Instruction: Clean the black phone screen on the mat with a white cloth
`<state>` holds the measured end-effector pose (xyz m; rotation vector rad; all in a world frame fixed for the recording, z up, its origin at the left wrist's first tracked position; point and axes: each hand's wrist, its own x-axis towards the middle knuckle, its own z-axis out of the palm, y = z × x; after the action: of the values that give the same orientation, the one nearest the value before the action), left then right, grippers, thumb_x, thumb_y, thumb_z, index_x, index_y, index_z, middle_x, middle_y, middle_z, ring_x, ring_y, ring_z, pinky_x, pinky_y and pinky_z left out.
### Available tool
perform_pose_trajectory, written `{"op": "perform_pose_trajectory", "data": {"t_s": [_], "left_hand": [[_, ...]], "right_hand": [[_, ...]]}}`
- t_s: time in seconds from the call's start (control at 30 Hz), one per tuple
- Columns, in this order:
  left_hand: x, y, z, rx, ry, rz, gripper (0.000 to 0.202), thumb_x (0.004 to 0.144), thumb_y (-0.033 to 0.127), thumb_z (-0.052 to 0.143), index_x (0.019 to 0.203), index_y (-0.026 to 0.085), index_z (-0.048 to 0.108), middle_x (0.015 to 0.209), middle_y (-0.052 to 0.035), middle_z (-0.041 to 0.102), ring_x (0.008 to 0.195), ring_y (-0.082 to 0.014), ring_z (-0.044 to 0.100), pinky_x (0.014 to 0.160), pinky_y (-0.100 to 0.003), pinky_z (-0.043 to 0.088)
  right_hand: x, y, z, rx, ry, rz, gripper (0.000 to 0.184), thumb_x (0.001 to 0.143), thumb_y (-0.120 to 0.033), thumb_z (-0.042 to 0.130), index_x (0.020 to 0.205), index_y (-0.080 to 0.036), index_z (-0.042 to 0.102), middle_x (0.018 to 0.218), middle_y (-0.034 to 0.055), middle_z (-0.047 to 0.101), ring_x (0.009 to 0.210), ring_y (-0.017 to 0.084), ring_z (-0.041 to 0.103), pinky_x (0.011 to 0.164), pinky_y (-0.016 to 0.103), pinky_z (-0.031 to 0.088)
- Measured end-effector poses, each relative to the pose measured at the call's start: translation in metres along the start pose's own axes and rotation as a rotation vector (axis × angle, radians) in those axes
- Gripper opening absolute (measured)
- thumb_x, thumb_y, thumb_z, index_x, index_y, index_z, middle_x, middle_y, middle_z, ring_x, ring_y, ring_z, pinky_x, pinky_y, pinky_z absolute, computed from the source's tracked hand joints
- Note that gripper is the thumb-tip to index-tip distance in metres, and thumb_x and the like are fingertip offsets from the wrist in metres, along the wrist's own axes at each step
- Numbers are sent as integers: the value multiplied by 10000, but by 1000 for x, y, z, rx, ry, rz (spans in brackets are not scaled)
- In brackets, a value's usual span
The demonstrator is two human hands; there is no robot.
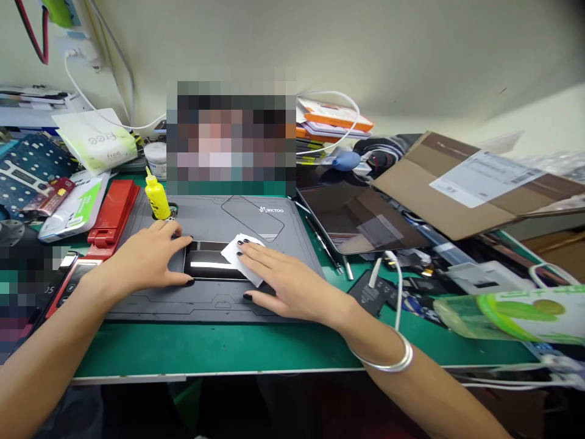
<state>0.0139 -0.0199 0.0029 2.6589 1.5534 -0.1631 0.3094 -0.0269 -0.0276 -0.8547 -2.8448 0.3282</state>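
Note:
A black smartphone (212, 272) with a glossy screen lies sideways on a grey work mat (299, 244). My left hand (148, 256) grips its left end, thumb on the near edge and fingers at the far edge. Over the phone's right part, my right hand (286, 280) presses a folded white wipe (232, 251) flat under its fingers, with the thumb apart on the near side. The wipe and hand hide the phone's right end. Behind my left hand stands a yellow squeeze bottle (156, 198) with a thin nozzle.
A red hinged holder (114, 213) sits left of the mat. At right are a dark tablet (359, 210), a pen-like tool (324, 241), loose phone parts (372, 289) and an open cardboard box (411, 183). The green table's front edge (228, 372) runs nearest me.

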Motion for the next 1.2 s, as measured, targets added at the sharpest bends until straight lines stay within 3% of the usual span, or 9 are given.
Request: {"op": "perform_pose_trajectory", "data": {"t_s": [0.2, 0.4, 0.5, 0.63, 0.83, 0.97, 1.07, 1.2], "left_hand": [[0, 2, -1, -15, -1, -11, 631, 757, 543, 710, 1273, 188, 640, 1236, -158, 568, 1149, -369, 551, 973, -488, 477], [0, 2, -3, 25, -35, -1, 648, 793, 570, 674, 1305, 176, 617, 1254, -162, 554, 1171, -362, 536, 981, -485, 473], [0, 2, -2, 31, -37, -9, 645, 793, 557, 682, 1310, 177, 613, 1260, -159, 553, 1172, -358, 536, 986, -478, 473], [0, 2, -1, 2, -16, -15, 633, 766, 531, 716, 1289, 184, 632, 1250, -158, 561, 1168, -365, 545, 989, -477, 473], [0, 1, -1, 3, -14, -4, 647, 778, 567, 689, 1299, 189, 625, 1247, -157, 564, 1175, -370, 543, 981, -486, 477], [0, 1, -1, 4, -14, -12, 651, 773, 559, 695, 1305, 192, 622, 1250, -156, 567, 1154, -368, 549, 959, -489, 488], [0, 1, 0, 18, -16, -7, 655, 771, 558, 701, 1301, 181, 623, 1254, -162, 562, 1132, -361, 552, 950, -487, 490], [-1, 0, 0, 29, -19, -3, 653, 787, 567, 683, 1311, 182, 615, 1253, -160, 553, 1151, -358, 540, 967, -478, 479]], "right_hand": [[1, -13, 4, 65, -46, -176, 609, 936, -413, 592, 1417, -51, 497, 1540, 205, 408, 1470, 306, 318, 1208, 492, 312], [1, 6, 1, -6, -17, 11, 605, 954, -388, 557, 1450, -54, 460, 1555, 216, 368, 1459, 327, 333, 1181, 515, 353], [1, -4, 3, -2, -33, -57, 667, 920, -419, 605, 1428, -8, 472, 1544, 243, 373, 1464, 351, 313, 1192, 521, 328], [0, -13, 5, 82, -43, -190, 610, 947, -433, 565, 1431, -69, 488, 1540, 205, 402, 1473, 300, 312, 1205, 508, 309], [0, 4, 0, 6, 7, 5, 578, 956, -387, 555, 1438, -76, 482, 1543, 206, 399, 1455, 316, 346, 1183, 504, 357], [0, -9, 5, 47, -22, -92, 649, 920, -426, 602, 1437, -53, 476, 1545, 224, 387, 1476, 332, 296, 1194, 530, 323], [0, -13, 7, 81, -39, -177, 607, 943, -427, 576, 1441, -94, 483, 1547, 191, 404, 1476, 305, 308, 1202, 516, 314], [2, 1, 2, 30, 0, -58, 542, 975, -381, 528, 1435, -96, 488, 1541, 189, 414, 1452, 307, 356, 1185, 503, 357]]}}
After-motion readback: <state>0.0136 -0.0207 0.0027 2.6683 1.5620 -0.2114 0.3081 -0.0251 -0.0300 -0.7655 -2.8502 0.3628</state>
